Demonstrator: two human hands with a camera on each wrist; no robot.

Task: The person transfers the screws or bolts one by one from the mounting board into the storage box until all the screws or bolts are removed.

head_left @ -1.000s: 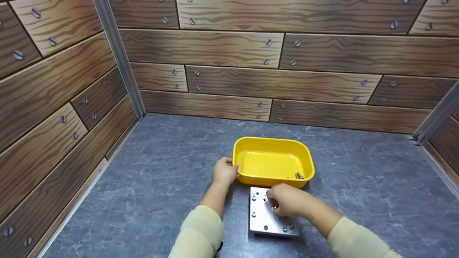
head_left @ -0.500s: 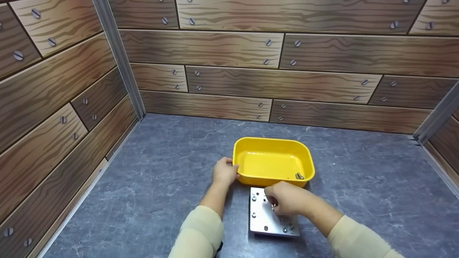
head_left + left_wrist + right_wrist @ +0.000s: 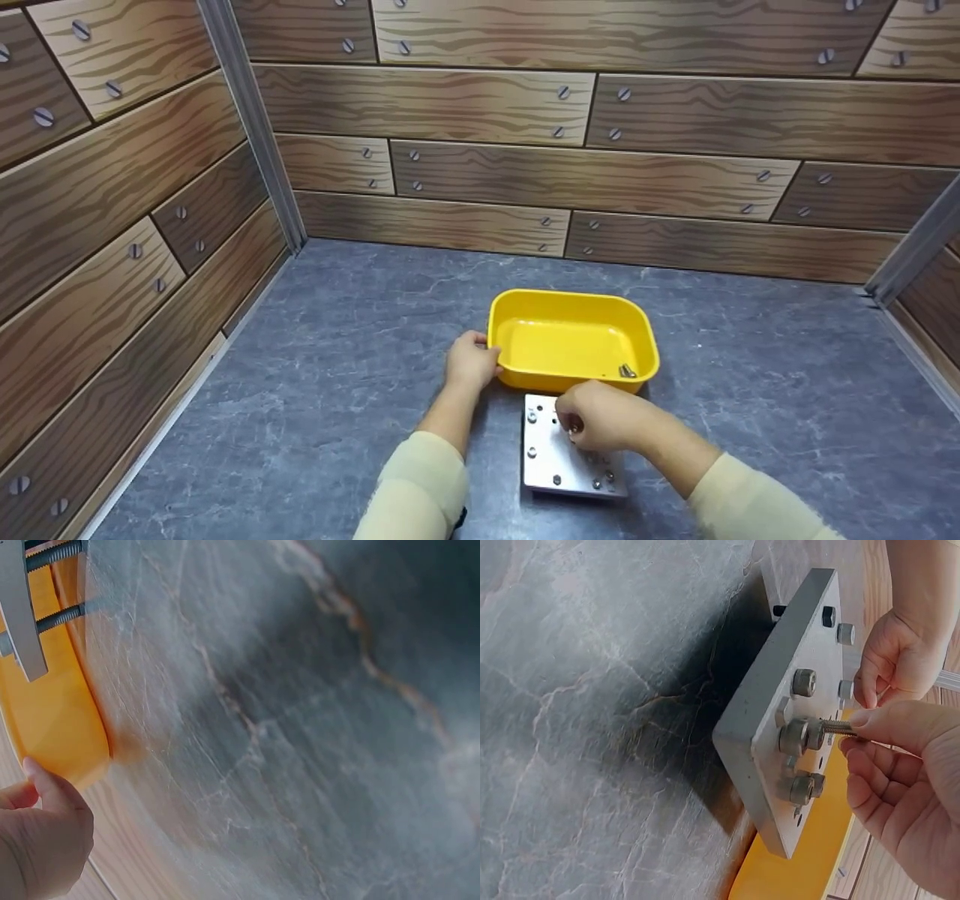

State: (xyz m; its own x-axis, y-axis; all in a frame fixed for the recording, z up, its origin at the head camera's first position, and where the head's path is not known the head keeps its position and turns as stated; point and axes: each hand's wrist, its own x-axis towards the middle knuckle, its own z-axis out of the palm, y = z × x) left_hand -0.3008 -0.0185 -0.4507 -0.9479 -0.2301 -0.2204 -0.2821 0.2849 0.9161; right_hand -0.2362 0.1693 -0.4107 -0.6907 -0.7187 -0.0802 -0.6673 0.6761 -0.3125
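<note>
My left hand (image 3: 470, 365) pinches the left rim of a yellow plastic bin (image 3: 566, 345), thumb over the edge; the left wrist view shows this grip (image 3: 49, 829) too. Nearer to me, a silver metal plate (image 3: 555, 461) carries several socket-head bolts (image 3: 805, 682). Threaded shanks (image 3: 60, 617) stick out of its underside. Over the plate's upper right part, my right hand (image 3: 604, 416) pinches a bolt (image 3: 838, 727) by its threaded shank between thumb and finger. The bolt's head lies close to other bolt heads on the plate; whether it touches them I cannot tell.
A few loose bolts (image 3: 627, 370) lie in the bin's front right corner. The grey marbled tabletop (image 3: 360, 337) is bounded by wood-patterned walls (image 3: 450, 165) at the back and sides, with metal corner posts (image 3: 255, 127).
The right hand has shifted very slightly at the plate, still pinching the bolt. The left hand, bin and plate keep their places; the head view has tilted a little.
</note>
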